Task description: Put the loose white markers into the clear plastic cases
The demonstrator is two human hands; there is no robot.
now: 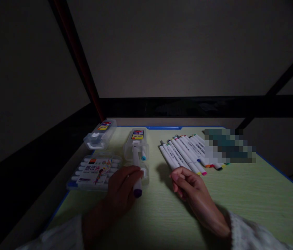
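Between the fingers of my left hand (pixel 121 185) is a white marker (pixel 136 158) with a dark purple end towards me. Its far end reaches the opening of a clear plastic case (pixel 128 147), whose lid lies folded open towards me. Inside that case a marker with a light blue end (pixel 143 155) is visible. My right hand (pixel 191 194) hovers with curled fingers, thumb against the index finger, and nothing shows between them. Just beyond it lies a spread of white markers (pixel 181 152) with coloured ends.
At the left stand another clear case (pixel 96 137) and a flat clear box of markers (pixel 94 173) with a printed label. A pixelated patch (pixel 226 146) covers something at the right. The pale green table (pixel 177 222) has a blue edge; a wall rises behind it.
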